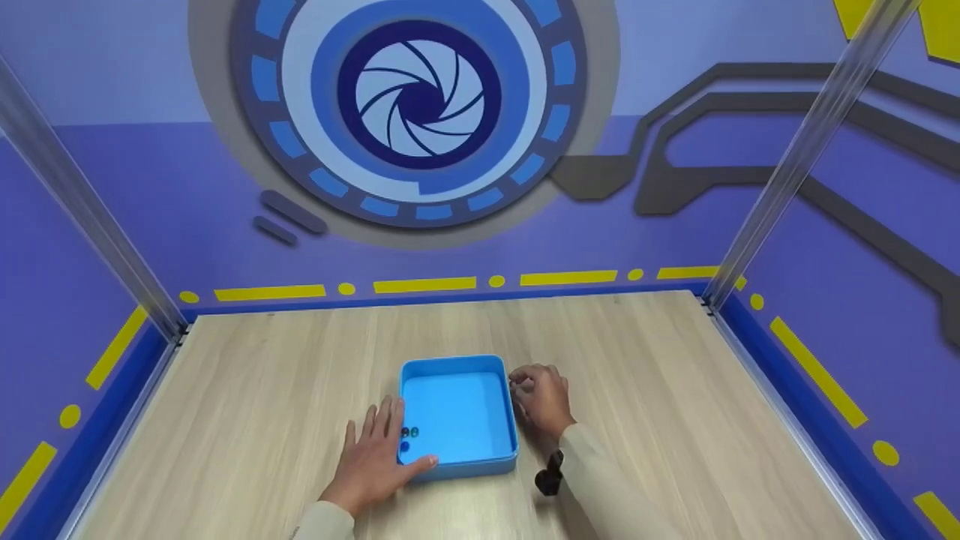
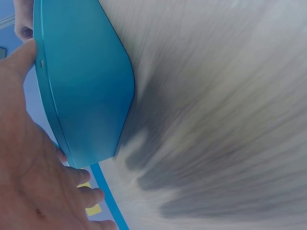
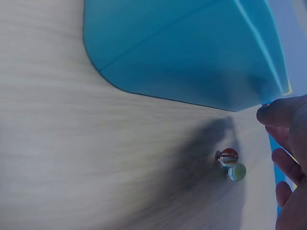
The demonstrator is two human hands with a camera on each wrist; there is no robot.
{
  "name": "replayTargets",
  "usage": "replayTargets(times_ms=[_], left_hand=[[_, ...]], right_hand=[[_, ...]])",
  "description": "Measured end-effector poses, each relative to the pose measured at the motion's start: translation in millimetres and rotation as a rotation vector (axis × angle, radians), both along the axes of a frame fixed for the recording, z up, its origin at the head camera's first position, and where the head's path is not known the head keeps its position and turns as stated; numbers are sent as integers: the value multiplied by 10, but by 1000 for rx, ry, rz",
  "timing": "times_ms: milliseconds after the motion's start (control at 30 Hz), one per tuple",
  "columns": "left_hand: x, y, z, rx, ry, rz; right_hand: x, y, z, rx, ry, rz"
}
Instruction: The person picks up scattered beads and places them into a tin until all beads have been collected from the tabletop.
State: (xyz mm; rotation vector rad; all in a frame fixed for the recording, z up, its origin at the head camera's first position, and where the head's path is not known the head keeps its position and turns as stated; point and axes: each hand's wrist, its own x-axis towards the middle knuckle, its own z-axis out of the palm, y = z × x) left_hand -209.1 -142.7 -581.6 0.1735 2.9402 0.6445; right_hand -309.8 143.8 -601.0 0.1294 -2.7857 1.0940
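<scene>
A square blue box (image 1: 457, 412) with an open top stands on the wooden table. Three small dark marbles (image 1: 405, 446) lie inside at its left edge. My left hand (image 1: 373, 459) rests against the box's near left corner, fingers straight and spread along the left side, thumb over the front rim. Beside the right wall is my right hand (image 1: 544, 397), its fingers bent and the thumb right at the box's edge; I cannot tell whether it pinches anything. Below that hand, two glass marbles, a red-striped marble (image 3: 229, 157) and a greenish marble (image 3: 237, 172), sit together on the table.
The wooden table (image 1: 285, 375) extends around the box on all sides. Purple-blue printed panels (image 1: 150, 210) with metal corner posts (image 1: 810, 142) enclose it at the back and sides. A black device (image 1: 550, 474) is on the right wrist.
</scene>
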Motion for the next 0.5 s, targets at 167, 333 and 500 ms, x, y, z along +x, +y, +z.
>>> replayTargets(times_ms=[167,333,500], left_hand=[[-4,-1,-2,-2,7,0],[-7,-1,-3,-2,6,0],[-7,2,-7,-8,5,0]], right_hand=[[2,-6,25,-5,34,9],[7,-9,68,-9,46,8],[14,-5,94,-13,42,-2]])
